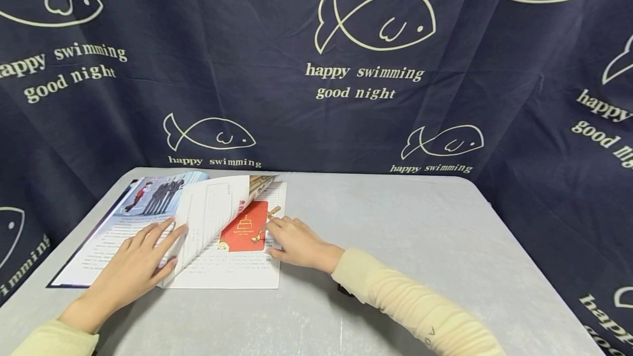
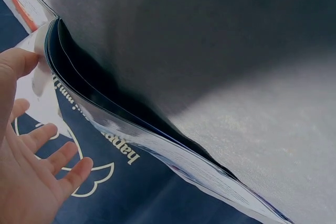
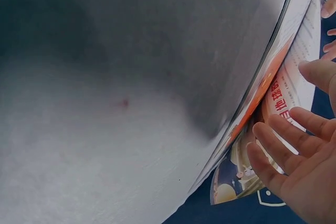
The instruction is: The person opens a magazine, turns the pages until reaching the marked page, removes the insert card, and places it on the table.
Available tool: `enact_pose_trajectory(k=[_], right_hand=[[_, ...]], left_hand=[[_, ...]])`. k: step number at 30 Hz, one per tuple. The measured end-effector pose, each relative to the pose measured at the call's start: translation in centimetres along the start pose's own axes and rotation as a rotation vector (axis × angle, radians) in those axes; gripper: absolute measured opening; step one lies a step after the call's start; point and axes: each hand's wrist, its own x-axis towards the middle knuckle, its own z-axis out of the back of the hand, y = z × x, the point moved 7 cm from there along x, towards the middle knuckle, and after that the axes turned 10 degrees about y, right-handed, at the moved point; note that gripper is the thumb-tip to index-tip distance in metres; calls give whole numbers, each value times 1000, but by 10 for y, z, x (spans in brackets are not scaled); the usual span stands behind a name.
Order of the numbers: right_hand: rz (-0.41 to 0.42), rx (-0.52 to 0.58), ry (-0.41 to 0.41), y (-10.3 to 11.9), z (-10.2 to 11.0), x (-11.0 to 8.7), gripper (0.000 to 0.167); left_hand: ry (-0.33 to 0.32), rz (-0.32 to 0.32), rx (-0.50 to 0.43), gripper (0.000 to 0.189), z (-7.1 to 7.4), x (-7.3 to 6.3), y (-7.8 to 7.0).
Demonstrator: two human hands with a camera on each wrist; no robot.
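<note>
A magazine [image 1: 104,243] lies open on the table, with printed text and a picture of suited figures on its left page. One raised leaf [image 1: 212,202] slants over the right side, partly covering a red birthday card [image 1: 253,227] with a gold cake design. My left hand [image 1: 143,254] rests by the fold with its fingers spread; in the left wrist view its thumb touches the curved pages [image 2: 47,51]. At the card's right edge is my right hand [image 1: 299,243], fingers extended. The right wrist view shows these fingers [image 3: 286,135] loosely spread, holding nothing.
The grey tabletop [image 1: 395,235] stretches to the right of the magazine. Behind it hangs a dark blue curtain [image 1: 287,98] with white fish outlines and lettering. A small gold bow [image 1: 273,211] sits at the card's upper right edge.
</note>
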Motion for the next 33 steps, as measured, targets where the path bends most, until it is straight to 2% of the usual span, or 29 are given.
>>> enact_pose_trajectory(k=[15,28,33], right_hand=[[-30,-7,19,-8,-3,13,47],[-40,-3,11,-21,-4,27,41],[-36,4,-11,-27,-3,31,36]], left_hand=[[43,-20,21,51,-5,-2,-2],[89,12,-13,51,-8,-3,-1],[65,4,-12,58,-6,-4,-1]])
